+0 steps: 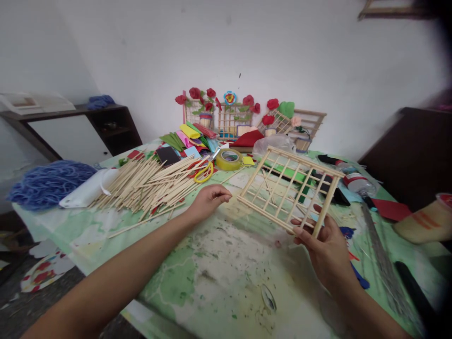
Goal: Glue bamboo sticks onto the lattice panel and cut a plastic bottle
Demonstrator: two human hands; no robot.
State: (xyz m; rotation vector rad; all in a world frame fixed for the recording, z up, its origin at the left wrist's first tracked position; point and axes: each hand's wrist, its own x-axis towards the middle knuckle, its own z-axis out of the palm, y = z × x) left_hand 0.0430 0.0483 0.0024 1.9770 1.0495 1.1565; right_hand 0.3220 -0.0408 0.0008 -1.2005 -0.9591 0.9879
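A lattice frame of thin wooden sticks (pixel 287 188) is held up over the table, tilted. My right hand (pixel 323 235) grips its lower right corner, thumb in front and fingers behind. Left of the frame, my left hand (pixel 211 200) hovers with fingertips pinched together, not touching the frame; whatever may be between those fingertips is too small to make out. A large loose pile of wooden sticks (pixel 141 183) lies beyond my left forearm. Yellow-handled scissors (pixel 204 172) rest at the pile's right end, beside a roll of yellow tape (pixel 229 159).
Finished lattices with red paper flowers (pixel 248 100) lean against the wall. Blue yarn (pixel 51 183) and a white glue gun-like object (pixel 88 188) sit at the left. Coloured paper (pixel 189 132) is piled behind. A plastic bottle (pixel 356 181), thin wires (pixel 383 254) and a cup (pixel 425 219) are at right.
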